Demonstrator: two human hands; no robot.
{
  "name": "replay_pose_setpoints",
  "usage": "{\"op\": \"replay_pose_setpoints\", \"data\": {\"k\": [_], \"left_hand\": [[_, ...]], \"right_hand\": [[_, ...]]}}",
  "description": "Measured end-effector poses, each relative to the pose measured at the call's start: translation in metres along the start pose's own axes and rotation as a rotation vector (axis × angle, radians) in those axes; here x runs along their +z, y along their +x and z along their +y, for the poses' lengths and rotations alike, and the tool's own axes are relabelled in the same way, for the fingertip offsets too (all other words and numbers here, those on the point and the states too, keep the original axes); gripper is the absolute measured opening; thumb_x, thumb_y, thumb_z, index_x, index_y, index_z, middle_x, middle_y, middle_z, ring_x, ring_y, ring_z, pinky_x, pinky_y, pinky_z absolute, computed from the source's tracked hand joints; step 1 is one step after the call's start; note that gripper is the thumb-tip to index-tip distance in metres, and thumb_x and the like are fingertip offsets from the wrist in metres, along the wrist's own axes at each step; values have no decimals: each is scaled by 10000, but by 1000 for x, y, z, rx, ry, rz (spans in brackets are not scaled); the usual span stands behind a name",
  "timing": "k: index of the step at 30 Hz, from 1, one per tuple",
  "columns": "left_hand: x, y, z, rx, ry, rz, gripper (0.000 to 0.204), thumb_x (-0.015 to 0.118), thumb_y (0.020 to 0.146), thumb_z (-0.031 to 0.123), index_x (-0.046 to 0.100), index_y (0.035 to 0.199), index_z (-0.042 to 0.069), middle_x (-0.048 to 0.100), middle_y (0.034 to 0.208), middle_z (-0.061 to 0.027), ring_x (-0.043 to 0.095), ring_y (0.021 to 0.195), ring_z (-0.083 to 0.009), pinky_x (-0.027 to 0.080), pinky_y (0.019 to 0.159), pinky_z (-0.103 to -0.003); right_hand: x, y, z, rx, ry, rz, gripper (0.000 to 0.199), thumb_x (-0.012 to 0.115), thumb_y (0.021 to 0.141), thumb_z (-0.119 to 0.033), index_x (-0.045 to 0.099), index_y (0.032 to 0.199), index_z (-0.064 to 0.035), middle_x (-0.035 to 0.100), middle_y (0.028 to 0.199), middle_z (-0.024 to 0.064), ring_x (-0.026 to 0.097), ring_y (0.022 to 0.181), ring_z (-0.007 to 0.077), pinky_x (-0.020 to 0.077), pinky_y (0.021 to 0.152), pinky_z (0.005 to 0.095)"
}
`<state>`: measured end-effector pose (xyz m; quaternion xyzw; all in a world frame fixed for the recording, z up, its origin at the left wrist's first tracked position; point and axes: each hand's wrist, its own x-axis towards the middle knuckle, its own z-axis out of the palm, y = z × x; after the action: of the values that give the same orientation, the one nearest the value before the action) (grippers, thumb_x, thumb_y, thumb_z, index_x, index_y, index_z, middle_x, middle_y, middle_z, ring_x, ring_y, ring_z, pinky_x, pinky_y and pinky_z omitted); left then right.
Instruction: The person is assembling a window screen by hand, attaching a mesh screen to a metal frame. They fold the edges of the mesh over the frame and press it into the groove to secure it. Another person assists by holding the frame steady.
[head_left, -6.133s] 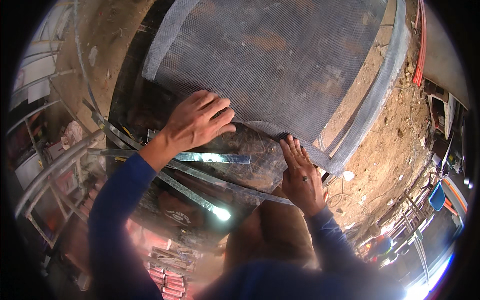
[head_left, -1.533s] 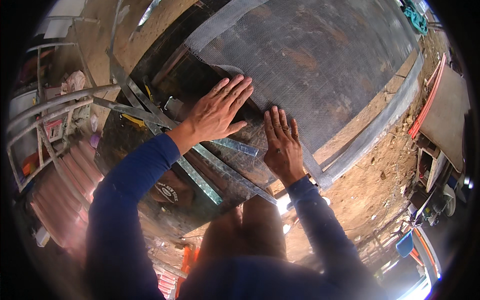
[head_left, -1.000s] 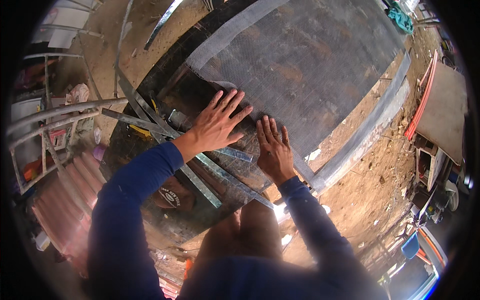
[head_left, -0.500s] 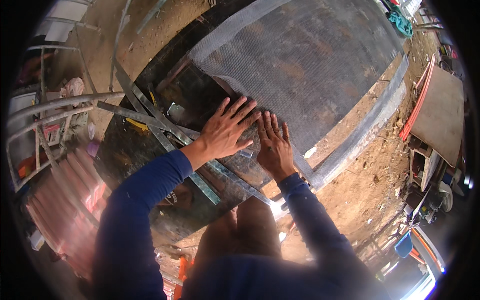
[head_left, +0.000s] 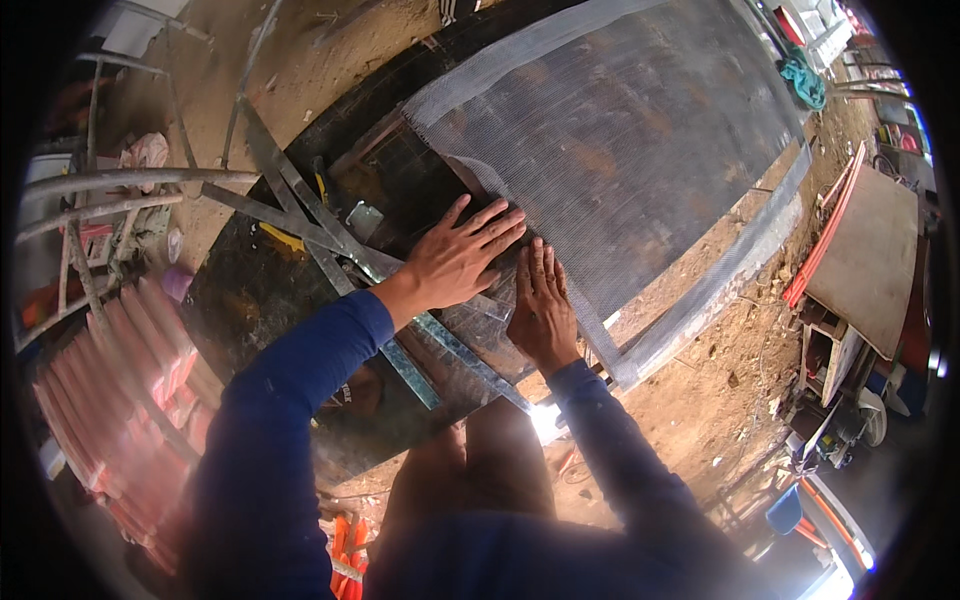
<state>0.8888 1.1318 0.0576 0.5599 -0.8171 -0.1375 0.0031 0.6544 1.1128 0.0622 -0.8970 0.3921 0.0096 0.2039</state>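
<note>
A grey wire mesh sheet lies over a dark board, its near-left edge slightly curled up. My left hand rests palm down at that edge, fingers spread, the fingertips on the mesh border. Just to its right, my right hand lies with fingers stretched out and held close together along the same edge. Neither hand grips anything that I can see. Several flat metal bars cross on the board left of my left hand.
A yellow-handled tool and a small metal plate lie among the bars. Stacked pinkish slabs and a tubular metal frame stand at the left. A tan panel leans at the right, above sandy ground.
My right hand has drawn slightly back toward me, its fingers now closer together. The left hand stays spread at the mesh edge. The view has shifted a little.
</note>
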Motion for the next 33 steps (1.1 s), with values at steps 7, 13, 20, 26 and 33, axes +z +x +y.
{"op": "replay_pose_setpoints", "data": {"k": [7, 13, 20, 26, 33], "left_hand": [[-4, -2, 14, -54, 44, 0, 800, 609, 1107, 453, 353, 1775, 97, 289, 1867, -97, 255, 1726, -311, 222, 1387, -610], [-34, -35, -65, -141, -134, 599, 617, 709, 1027, 97, 563, 1626, 91, 442, 1759, -139, 425, 1629, -320, 340, 1348, -595], [-63, -6, -180, 28, 110, 365, 550, 762, 909, 2, 667, 1447, 60, 587, 1580, -107, 527, 1521, -321, 428, 1328, -492], [-64, 21, -221, 288, 48, 256, 492, 714, 934, -18, 713, 1419, 65, 667, 1474, -83, 618, 1419, -295, 483, 1279, -454], [-76, 30, -239, 371, -21, 160, 395, 709, 951, 2, 767, 1340, 32, 696, 1405, -81, 667, 1329, -287, 582, 1154, -404]], "right_hand": [[-10, 4, -2, 14, 71, -95, 837, 503, 924, 13, 305, 1734, 93, 255, 1823, 330, 232, 1716, 460, 212, 1401, 548], [-16, 8, 0, -6, 82, -95, 871, 517, 873, -9, 334, 1718, 104, 244, 1828, 330, 218, 1721, 458, 190, 1410, 529], [-23, 8, 1, 1, 123, -8, 775, 542, 883, 0, 474, 1648, 102, 385, 1765, 338, 354, 1667, 476, 299, 1376, 533], [-33, 17, -3, 47, 117, -4, 683, 600, 930, -55, 570, 1605, 48, 465, 1739, 286, 443, 1637, 408, 331, 1366, 523], [-55, 37, -15, 140, 110, 44, 502, 681, 931, -62, 701, 1423, 38, 652, 1578, 256, 628, 1471, 405, 441, 1261, 544]]}}
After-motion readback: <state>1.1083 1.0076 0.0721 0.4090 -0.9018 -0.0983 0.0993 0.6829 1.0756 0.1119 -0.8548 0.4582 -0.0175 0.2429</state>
